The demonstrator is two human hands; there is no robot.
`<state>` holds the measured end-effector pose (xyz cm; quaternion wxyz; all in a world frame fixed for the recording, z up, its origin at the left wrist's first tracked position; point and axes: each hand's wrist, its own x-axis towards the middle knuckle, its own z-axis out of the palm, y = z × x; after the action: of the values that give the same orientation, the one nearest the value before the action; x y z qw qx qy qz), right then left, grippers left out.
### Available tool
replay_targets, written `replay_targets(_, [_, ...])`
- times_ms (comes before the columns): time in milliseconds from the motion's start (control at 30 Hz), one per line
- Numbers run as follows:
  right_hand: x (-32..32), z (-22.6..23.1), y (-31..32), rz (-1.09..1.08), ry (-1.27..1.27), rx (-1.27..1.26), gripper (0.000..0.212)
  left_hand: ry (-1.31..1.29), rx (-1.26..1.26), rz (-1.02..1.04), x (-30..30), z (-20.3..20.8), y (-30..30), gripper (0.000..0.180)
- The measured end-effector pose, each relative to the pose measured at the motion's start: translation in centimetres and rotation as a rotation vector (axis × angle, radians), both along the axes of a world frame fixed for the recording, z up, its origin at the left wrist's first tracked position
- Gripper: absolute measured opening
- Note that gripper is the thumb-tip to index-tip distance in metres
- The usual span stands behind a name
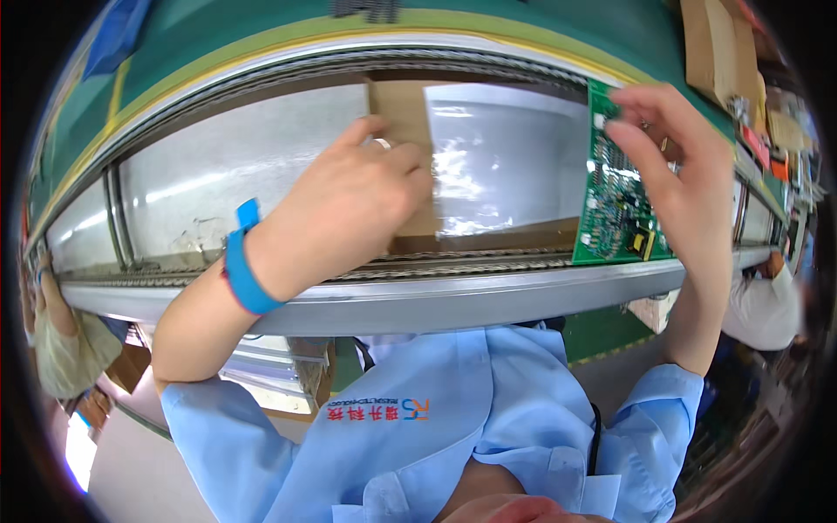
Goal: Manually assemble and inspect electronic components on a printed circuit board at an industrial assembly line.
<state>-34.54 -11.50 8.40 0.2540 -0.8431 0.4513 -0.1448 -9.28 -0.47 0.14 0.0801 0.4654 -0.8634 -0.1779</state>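
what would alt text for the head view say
A person's right hand is over a green circuit board lying across a conveyor. The left hand, above a blue wristband, is curled over brown cardboard beside shiny plastic.

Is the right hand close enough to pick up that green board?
Probably yes: the right hand is right over the green board, near the end farthest from the person, and nothing seems to be in between. I can't tell whether they're already touching.
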Motion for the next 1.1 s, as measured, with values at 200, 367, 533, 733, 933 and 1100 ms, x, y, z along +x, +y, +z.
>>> replay_targets(200, [10.4, -3.0, -3.1, 0.277, -0.135, -0.081, 0.033, 0.026, -0.080, 0.024, 0.8, -0.2, 0.3, 0.015])
replay_targets(367, [13.9, -3.3, -3.2, 0.265, 0.031, -0.088, 0.035, 0.005, -0.066, 0.004, 0.9, -0.4, 0.2, 0.017])
replay_targets(533, [12.8, -3.4, -4.7, 0.310, 0.008, -0.084, 0.027, 0.048, -0.065, 0.000, 0.8, -0.6, 0.5, 0.018])
replay_targets(733, [10.9, -2.6, -6.1, 0.276, 0.082, -0.062, 0.027, 0.001, -0.053, -0.002, 0.8, -0.5, 0.2, 0.019])
replay_targets(933, [10.9, -1.7, -5.9, 0.234, 0.167, -0.148, 0.018, 0.007, -0.081, 0.007, 0.7, -0.9, 0.2, 0.017])
replay_targets(1100, [12.0, -1.2, -5.5, 0.271, 0.347, -0.280, 0.016, 0.004, -0.093, -0.005, 0.6, -0.7, 0.2, 0.016])
